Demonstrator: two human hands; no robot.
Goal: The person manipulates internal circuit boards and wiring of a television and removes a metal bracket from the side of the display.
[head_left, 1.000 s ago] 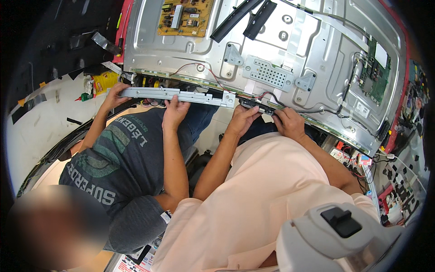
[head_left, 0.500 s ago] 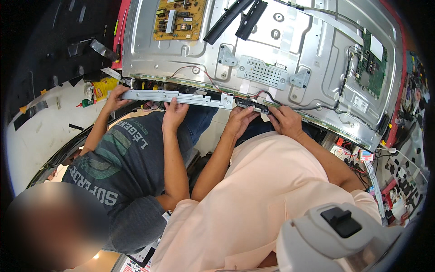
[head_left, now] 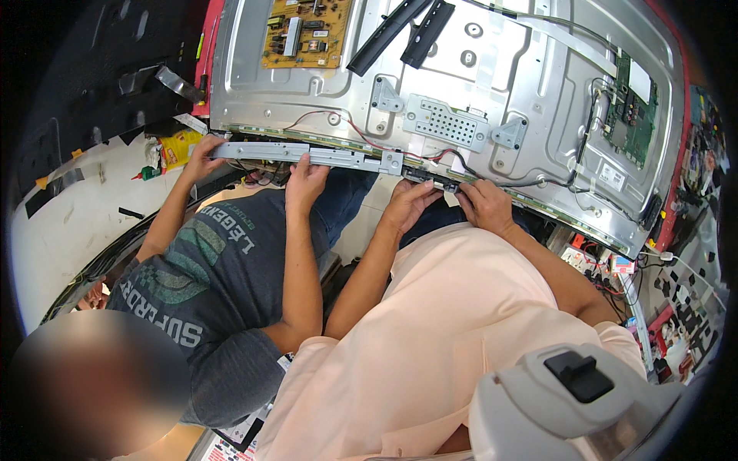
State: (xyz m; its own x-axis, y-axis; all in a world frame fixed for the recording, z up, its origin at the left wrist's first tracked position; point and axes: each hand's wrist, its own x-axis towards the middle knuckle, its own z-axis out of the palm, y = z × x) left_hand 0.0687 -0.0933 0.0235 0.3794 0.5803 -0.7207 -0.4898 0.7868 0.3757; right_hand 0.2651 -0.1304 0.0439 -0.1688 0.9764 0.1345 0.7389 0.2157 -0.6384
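Note:
My left hand (head_left: 409, 204) pinches the left end of a narrow black part (head_left: 435, 183) at the near edge of a large silver television back panel (head_left: 369, 107). At the other end, the fingers of my right hand (head_left: 486, 206) close on the same part. Its exact kind is too small to make out. Just left of my left hand, a long silver metal rail (head_left: 261, 151) lies along the panel's near edge. A co-worker's two hands (head_left: 304, 184) hold that rail. Red and black wires (head_left: 453, 152) run along the edge above my fingers.
Two black plastic strips (head_left: 419, 38), a tan circuit board (head_left: 306, 34) and a green circuit board (head_left: 634, 115) sit on the panel. The co-worker (head_left: 223, 253) stands close at my left. Tools and cables (head_left: 596, 265) clutter the right side. A yellow packet (head_left: 178, 148) lies far left.
The co-worker's hands have brought the silver rail slightly up and to the right, nearer the panel's edge. My hands have barely moved on the black part.

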